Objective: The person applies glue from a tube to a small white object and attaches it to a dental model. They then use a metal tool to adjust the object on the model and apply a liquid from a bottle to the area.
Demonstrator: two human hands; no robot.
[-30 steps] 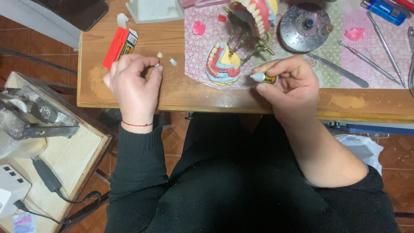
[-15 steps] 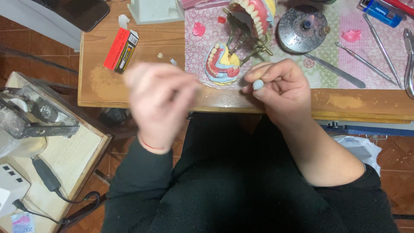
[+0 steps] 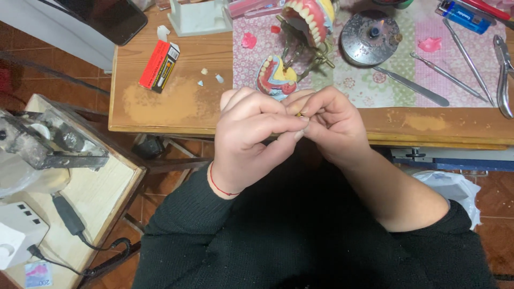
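My left hand (image 3: 251, 136) and my right hand (image 3: 334, 123) meet above the front edge of the wooden table (image 3: 176, 107). Their fingertips pinch together on a small yellowish piece (image 3: 300, 114), which is mostly hidden between the fingers. Just behind the hands stands a denture model (image 3: 274, 77) with white teeth and pink, blue and yellow wax. It sits on a metal articulator whose upper jaw (image 3: 305, 18) is swung open. A red string circles my left wrist.
On the patterned cloth lie a round metal burner (image 3: 371, 33), two thin metal spatulas (image 3: 412, 86), pliers (image 3: 502, 75) and a blue lighter (image 3: 463, 13). A red box (image 3: 159, 65) and white chips (image 3: 210, 76) lie to the left. A low side table (image 3: 101, 192) holds a machine (image 3: 43, 139).
My left hand has left the white chips at the left and swung right to join my right hand. The right hand moved slightly left, still gripping its small piece.
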